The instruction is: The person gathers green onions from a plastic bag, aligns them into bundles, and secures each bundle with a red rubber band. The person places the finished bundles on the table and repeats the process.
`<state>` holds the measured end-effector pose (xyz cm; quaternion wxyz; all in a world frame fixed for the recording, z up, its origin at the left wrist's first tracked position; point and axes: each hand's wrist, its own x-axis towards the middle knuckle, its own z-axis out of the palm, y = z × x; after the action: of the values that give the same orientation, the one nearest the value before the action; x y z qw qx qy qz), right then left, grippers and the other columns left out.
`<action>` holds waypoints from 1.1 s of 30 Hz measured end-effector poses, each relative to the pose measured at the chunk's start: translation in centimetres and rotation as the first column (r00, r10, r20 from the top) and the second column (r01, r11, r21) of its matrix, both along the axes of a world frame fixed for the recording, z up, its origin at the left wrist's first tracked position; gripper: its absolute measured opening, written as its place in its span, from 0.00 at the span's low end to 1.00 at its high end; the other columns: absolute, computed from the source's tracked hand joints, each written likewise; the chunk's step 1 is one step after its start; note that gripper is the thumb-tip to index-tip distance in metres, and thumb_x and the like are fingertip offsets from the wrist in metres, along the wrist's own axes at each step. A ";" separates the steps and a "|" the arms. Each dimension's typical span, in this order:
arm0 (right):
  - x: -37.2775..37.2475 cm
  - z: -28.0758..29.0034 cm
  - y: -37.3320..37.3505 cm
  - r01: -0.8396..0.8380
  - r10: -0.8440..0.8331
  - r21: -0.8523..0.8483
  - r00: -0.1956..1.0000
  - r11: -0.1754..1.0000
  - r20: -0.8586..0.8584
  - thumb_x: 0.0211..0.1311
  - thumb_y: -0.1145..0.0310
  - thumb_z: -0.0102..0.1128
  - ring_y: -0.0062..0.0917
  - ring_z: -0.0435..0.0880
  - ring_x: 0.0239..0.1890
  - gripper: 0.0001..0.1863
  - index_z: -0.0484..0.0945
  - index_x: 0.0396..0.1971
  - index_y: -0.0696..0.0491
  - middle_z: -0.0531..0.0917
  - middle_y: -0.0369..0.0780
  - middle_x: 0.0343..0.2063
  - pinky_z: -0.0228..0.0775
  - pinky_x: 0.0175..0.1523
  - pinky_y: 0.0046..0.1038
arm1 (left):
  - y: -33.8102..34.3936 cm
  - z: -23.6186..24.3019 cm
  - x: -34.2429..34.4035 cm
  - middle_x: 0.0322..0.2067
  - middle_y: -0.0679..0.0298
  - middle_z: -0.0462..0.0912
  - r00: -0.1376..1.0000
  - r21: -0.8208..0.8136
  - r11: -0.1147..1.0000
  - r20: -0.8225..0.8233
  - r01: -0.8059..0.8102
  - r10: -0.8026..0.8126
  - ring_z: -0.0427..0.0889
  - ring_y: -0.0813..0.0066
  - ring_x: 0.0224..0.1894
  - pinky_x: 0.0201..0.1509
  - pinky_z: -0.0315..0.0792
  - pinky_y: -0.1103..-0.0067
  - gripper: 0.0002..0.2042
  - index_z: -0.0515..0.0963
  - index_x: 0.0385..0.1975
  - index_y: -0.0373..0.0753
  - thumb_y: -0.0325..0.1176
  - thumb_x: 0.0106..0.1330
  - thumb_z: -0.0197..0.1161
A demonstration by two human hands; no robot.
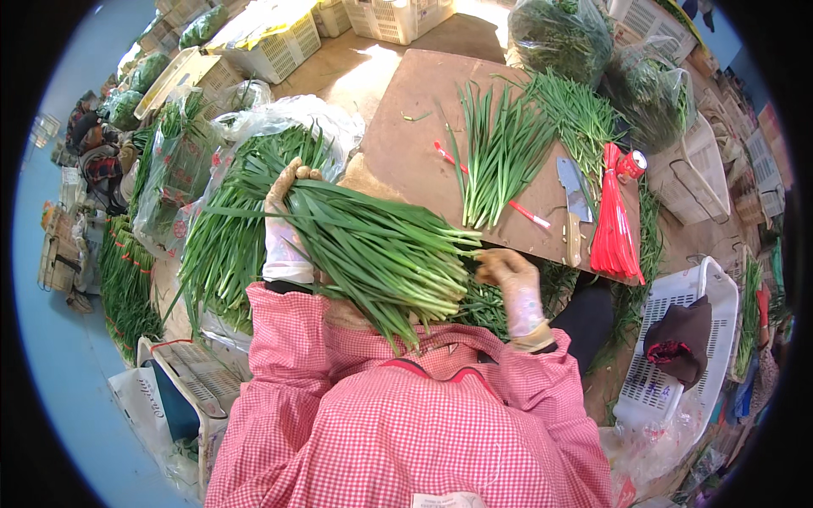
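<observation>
A thick bunch of garlic chives [373, 245] lies across my left forearm, pale stem ends to the right. My gloved left hand [288, 188] is curled around its leafy side. At the stem ends, my gloved right hand [511, 281] has its fingers pinched together on a stalk tip; the exact contact is small. Ahead, a smaller pile of chives [504, 152] rests on a brown board [415, 110], over a red tie strip [532, 214]. Right of it lie a wooden-handled knife [576, 199] and a bundle of red tie strips [615, 224].
A red tape roll [632, 165] stands by the strips. More loose greens [576, 114] cover the board's far right corner. To my left is an open plastic bag [309, 114] with chives. A white crate [669, 339] holding a dark cloth sits right; another crate [199, 372] is lower left.
</observation>
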<state>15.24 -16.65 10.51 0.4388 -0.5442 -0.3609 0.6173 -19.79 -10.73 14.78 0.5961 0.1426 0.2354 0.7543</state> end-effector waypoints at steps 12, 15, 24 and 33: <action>3.0 12.6 4.6 -0.390 -0.352 0.736 0.691 0.554 0.631 0.37 0.62 0.85 0.45 0.74 0.66 0.62 0.57 0.76 0.56 0.77 0.51 0.62 0.64 0.71 0.40 | 5.3 12.1 24.6 0.34 0.67 0.87 0.757 0.102 0.984 -0.652 0.146 -0.044 0.83 0.79 0.33 0.38 0.77 0.80 0.08 0.84 0.39 0.35 0.24 0.61 0.71; 2.9 10.2 6.5 -0.123 -0.522 0.796 0.694 0.592 0.495 0.40 0.59 0.82 0.52 0.74 0.64 0.51 0.67 0.66 0.58 0.74 0.54 0.62 0.68 0.67 0.43 | 5.4 12.6 29.4 0.40 0.64 0.89 0.676 0.140 0.980 -0.737 0.144 0.006 0.85 0.75 0.40 0.47 0.78 0.79 0.14 0.83 0.46 0.31 0.21 0.59 0.72; 8.0 -0.5 9.9 0.443 0.213 0.491 0.540 0.750 -0.814 0.76 0.58 0.55 0.23 0.77 0.55 0.26 0.66 0.66 0.55 0.78 0.38 0.57 0.69 0.64 0.23 | 2.8 10.1 37.5 0.52 0.59 0.85 0.739 -0.067 0.869 -0.497 0.491 -0.456 0.84 0.69 0.54 0.59 0.78 0.74 0.25 0.75 0.56 0.36 0.20 0.57 0.73; 18.2 -1.7 0.3 0.607 -0.051 0.282 0.471 0.743 -0.880 0.73 0.66 0.56 0.32 0.84 0.51 0.24 0.70 0.66 0.54 0.83 0.37 0.44 0.82 0.56 0.45 | 0.8 12.0 28.5 0.62 0.56 0.79 0.456 0.163 0.673 -0.843 0.722 -0.285 0.75 0.69 0.66 0.69 0.68 0.71 0.27 0.73 0.68 0.38 0.37 0.70 0.63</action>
<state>33.46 -16.37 8.81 0.8101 -0.0917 -0.1542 0.5581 8.66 -9.90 26.79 0.5820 0.6604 0.2009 0.4299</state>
